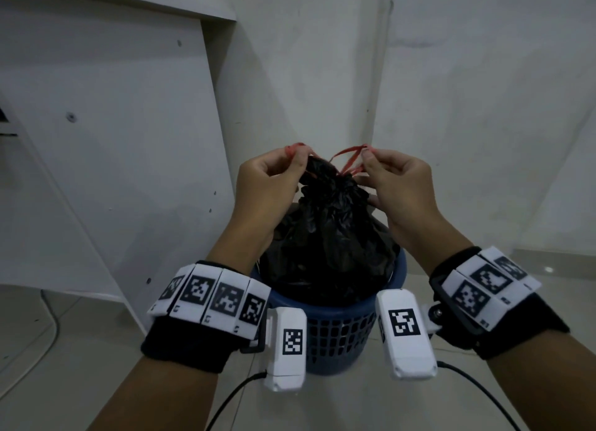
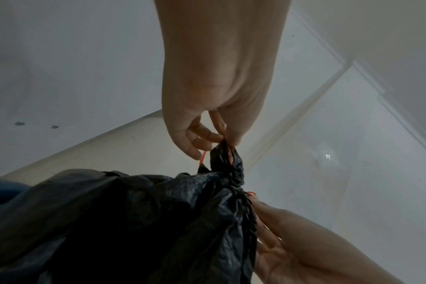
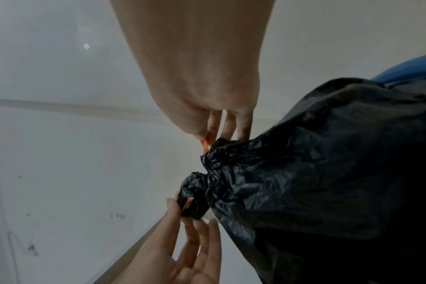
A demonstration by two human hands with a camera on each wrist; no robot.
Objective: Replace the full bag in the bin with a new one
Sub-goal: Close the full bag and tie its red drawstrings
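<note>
A full black bag point(image 1: 329, 237) stands in a blue perforated bin point(image 1: 338, 334), its neck gathered shut by a red drawstring point(image 1: 350, 159). My left hand point(image 1: 295, 155) pinches the left end of the string just above the bag's bunched top. My right hand point(image 1: 367, 155) pinches the right loop of the string. In the left wrist view, the left hand point(image 2: 223, 141) grips the string at the crumpled neck of the bag point(image 2: 134, 221). The right wrist view shows the right hand point(image 3: 213, 136) pinching an orange-red strand beside the bag point(image 3: 328, 173).
The bin stands on a pale tiled floor point(image 1: 548, 301) in a corner between white walls. A large white board point(image 1: 113, 140) leans against the wall on the left. A thin cable point(image 1: 51, 330) lies on the floor at the lower left.
</note>
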